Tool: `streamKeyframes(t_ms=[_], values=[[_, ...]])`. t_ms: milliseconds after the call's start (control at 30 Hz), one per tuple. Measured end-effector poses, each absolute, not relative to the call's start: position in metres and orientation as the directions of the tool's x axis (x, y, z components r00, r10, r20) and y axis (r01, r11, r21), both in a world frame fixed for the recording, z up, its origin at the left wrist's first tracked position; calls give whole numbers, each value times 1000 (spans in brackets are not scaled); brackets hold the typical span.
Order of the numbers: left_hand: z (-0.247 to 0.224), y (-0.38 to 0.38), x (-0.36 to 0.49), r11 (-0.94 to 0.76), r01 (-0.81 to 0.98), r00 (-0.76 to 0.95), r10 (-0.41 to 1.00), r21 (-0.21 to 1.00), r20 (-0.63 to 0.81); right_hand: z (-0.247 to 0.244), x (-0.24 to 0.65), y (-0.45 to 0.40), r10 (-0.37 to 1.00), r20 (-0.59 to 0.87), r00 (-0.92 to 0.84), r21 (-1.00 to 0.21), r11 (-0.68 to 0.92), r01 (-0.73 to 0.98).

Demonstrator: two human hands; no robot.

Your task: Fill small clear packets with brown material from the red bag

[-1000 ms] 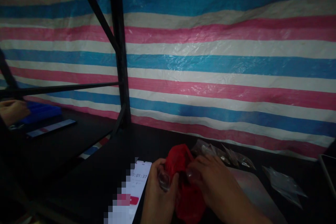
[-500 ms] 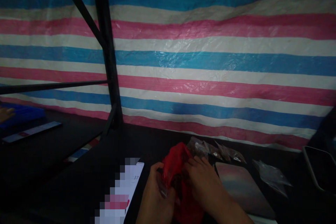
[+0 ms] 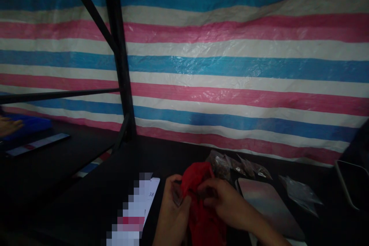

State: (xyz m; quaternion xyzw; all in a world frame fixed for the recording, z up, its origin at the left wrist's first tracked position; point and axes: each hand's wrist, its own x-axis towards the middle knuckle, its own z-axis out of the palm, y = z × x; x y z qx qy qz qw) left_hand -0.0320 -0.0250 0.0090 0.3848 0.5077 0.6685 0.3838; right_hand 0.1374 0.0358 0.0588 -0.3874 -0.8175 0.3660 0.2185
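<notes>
A red bag of thin, crumpled material stands at the lower middle between my two hands. My left hand is closed round its left side, with a small piece of clear plastic showing between thumb and fingers. On the right side of the bag, my right hand has its thumb and index finger bent towards each other at the red material; whether they pinch it is too dark to tell. Behind the bag lie several clear packets with dark contents.
To the right are a flat, shiny panel, empty-looking clear bags and a dark-framed tray. A lit screen lies left. At far left, another person's hand is by a blue tray. A metal post rises behind.
My right hand has drawn back slightly from the bag's top and its fingers have parted a little. The bag's top has changed shape. The other person's hand has moved right.
</notes>
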Motion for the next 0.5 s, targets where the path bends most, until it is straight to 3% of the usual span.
streamKeyframes(t_ms=[133,233,333,433,500], values=[[11,-29,-31,-180,-24,-412,898,983,154,56,146,41,803,78,-591,-884,330,331],[11,-32,-32,-172,108,-410,889,979,202,65,151,41,817,106,-566,-896,325,302],[10,-33,-30,-205,103,-392,891,973,229,81,150,32,802,126,-584,-900,339,272],[7,-32,-28,-253,23,-392,888,967,242,96,139,16,811,167,-560,-857,400,325],[6,-32,-27,-271,-29,-375,895,962,240,102,130,6,806,235,-543,-747,507,430]])
